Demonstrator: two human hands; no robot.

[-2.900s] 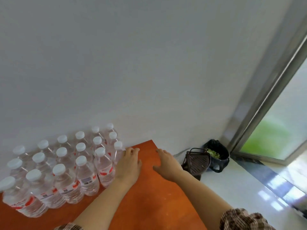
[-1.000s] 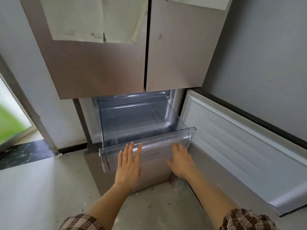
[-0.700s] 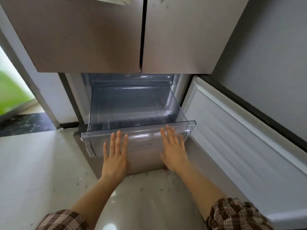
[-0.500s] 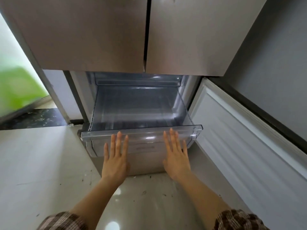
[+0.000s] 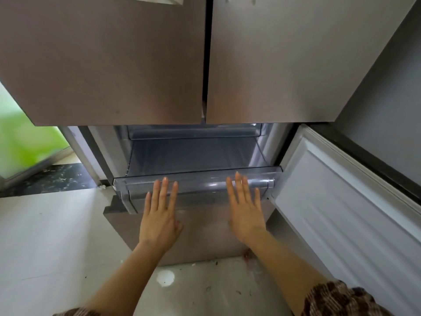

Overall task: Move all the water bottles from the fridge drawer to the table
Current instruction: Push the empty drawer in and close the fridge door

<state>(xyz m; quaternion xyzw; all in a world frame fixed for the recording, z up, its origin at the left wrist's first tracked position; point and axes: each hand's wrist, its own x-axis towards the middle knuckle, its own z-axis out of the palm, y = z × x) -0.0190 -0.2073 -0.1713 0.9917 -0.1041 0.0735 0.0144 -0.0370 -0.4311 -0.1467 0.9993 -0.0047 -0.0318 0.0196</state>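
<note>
Both hands [image 5: 201,215] flat — fingers straight — against the fridge drawer [image 5: 196,179] front.

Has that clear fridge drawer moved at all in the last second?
Yes. The clear drawer has slid inward: its front lip now sits nearer the bottom edge of the upper fridge doors.

The bare left forearm [image 5: 127,277] and bare right forearm [image 5: 284,265] are lying extended forward, side by side. The bare left hand [image 5: 160,216] and bare right hand [image 5: 245,210] are facing palm-away, fingers straight, slightly spread, gripping nothing.
</note>
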